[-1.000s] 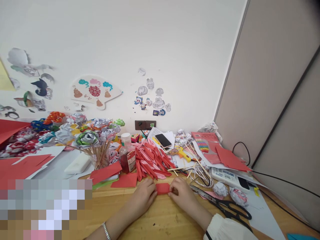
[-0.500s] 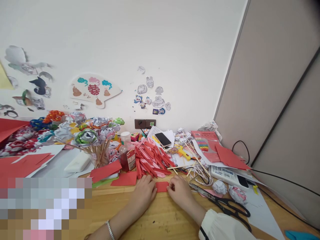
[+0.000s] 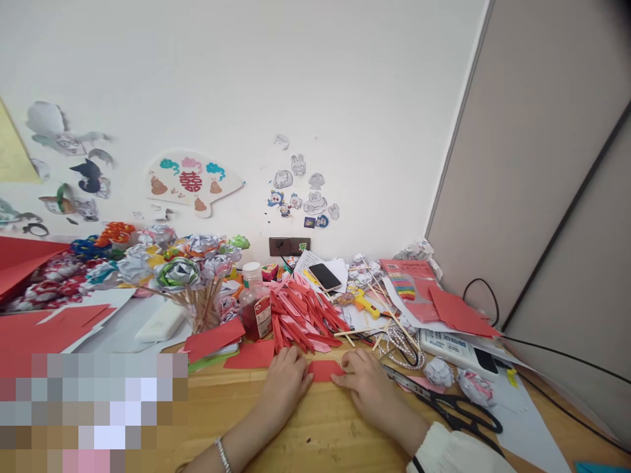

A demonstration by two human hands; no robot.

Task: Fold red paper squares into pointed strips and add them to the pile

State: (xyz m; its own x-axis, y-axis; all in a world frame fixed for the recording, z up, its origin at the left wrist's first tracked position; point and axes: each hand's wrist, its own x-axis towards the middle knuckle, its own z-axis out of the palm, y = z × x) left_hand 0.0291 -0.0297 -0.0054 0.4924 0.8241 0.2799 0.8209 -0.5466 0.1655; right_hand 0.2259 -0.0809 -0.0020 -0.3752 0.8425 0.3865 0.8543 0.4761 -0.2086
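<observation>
Touching slip (image 3: 324, 371) on table (image 3: 296, 430) with left hand (image 3: 287, 376) and right hand (image 3: 363, 380); can't tell how closed. Crowded right of slip by scissors (image 3: 441, 397), behind by strips (image 3: 303, 312), behind-left by bottle (image 3: 248, 302), reddish inside, and cup (image 3: 190, 314) of sticks (image 3: 209, 295).

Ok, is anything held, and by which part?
Red paper: left hand at its left end, right hand at its right; pinched or just pressed, I can't tell.

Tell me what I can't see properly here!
All in the head view:
Red paper: ends covered by fingers of the left hand and right hand.
Bottom-left corner: hidden by blurry squares.
Blue piece: cut off by the bottom edge.
Printed sheet: lettering too small.
</observation>
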